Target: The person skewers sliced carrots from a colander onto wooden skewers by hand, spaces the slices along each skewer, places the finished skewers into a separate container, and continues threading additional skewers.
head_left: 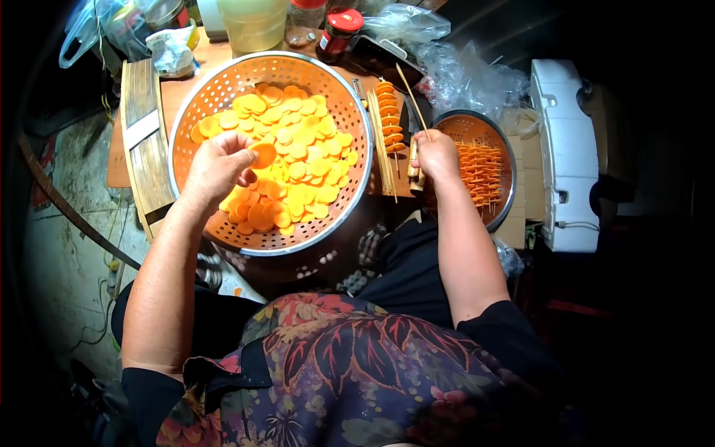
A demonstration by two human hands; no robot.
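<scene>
Over a large metal colander heaped with thin orange slices, my left hand pinches an orange slice between thumb and fingers. My right hand is closed around the lower part of a thin wooden skewer that points up and bears nothing. Between the hands lie a bundle of bare skewers and a skewer threaded with spaced orange slices. Just right of my right hand, a smaller colander holds many loaded skewers.
A jar with a red lid, a yellowish container and clear plastic bags stand along the back. A curved wooden piece is left of the large colander. At the right is a white foam box beside cardboard.
</scene>
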